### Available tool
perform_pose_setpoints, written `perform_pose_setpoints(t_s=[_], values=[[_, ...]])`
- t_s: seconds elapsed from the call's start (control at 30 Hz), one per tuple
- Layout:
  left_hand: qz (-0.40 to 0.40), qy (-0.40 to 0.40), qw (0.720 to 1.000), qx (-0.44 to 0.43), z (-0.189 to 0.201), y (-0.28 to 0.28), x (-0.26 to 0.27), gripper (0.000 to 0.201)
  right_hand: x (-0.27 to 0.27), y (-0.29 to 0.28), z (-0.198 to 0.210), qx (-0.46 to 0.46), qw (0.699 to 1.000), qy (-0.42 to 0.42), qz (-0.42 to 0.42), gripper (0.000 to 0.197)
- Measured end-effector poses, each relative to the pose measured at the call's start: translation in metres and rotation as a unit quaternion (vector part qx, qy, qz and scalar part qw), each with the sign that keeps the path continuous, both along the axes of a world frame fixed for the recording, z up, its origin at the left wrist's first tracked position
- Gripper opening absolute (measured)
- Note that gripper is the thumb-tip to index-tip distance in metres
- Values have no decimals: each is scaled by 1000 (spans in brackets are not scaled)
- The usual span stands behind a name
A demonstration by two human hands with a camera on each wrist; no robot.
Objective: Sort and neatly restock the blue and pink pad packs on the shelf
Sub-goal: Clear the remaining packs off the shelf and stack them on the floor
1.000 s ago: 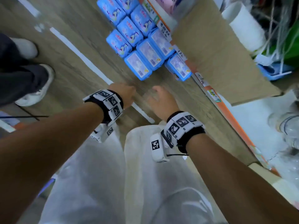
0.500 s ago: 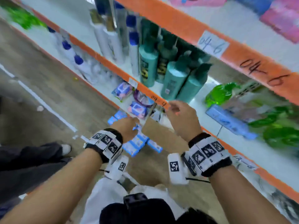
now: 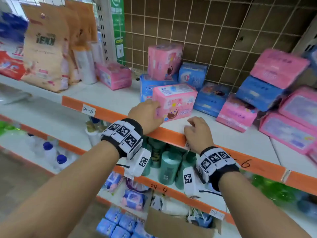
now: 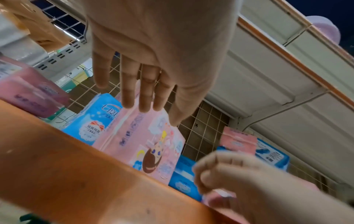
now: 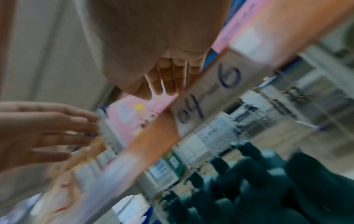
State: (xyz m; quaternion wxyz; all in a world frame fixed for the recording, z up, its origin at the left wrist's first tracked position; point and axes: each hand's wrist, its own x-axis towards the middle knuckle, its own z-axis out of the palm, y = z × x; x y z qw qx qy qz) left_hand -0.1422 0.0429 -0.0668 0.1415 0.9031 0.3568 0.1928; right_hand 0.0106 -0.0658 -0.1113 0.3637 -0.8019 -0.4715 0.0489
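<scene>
My left grip (image 3: 145,115) lies with straight fingers (image 4: 142,91) flat against the near end of a pink pad pack (image 3: 175,102), a soft, glossy plastic block (cartoon figures printed on its face). It sits near the shelf (image 3: 109,100) front, right ahead of that grip. My right grip (image 3: 197,133) is loosely curled over the orange shelf lip, holding nothing. Beyond both grips, more pink and blue pad packs (image 3: 212,98) lie jumbled against the wire grid back (image 3: 214,31).
</scene>
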Motion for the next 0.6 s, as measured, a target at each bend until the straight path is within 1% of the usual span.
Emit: perform_pose_setpoints(t_s=[0.07, 0.17, 0.23, 0.27, 0.33, 0.37, 0.4, 0.47, 0.53, 0.57, 0.6], values=[[12, -8, 1000, 0, 6, 23, 7, 33, 4, 7, -8, -19, 998, 10, -53, 32], [50, -28, 998, -11, 17, 63, 12, 33, 4, 16, -11, 24, 990, 48, -131, 30], [73, -25, 997, -14, 22, 86, 17, 41, 2, 22, -10, 42, 981, 50, -183, 35], [86, -16, 996, -20, 23, 96, 20, 49, 1, 24, -10, 34, 979, 38, -199, 40], [103, 15, 994, -30, 26, 113, 28, 72, -2, 26, -12, 18, 977, 12, -212, 50], [97, 32, 994, -34, 28, 120, 34, 79, -2, 26, -13, 14, 977, 2, -214, 53], [83, 38, 995, -44, 29, 127, 38, 82, -3, 27, -14, 9, 977, -7, -213, 54], [53, 14, 996, -76, 30, 140, 47, 79, -4, 27, -16, -8, 977, -31, -211, 55], [46, -8, 994, -100, 27, 148, 53, 79, -5, 28, -17, -19, 975, -50, -216, 53], [42, -9, 994, -98, 24, 152, 55, 82, -6, 28, -17, -20, 974, -55, -219, 53], [42, 8, 996, -81, 22, 154, 56, 88, -6, 29, -17, -20, 973, -58, -221, 52]])
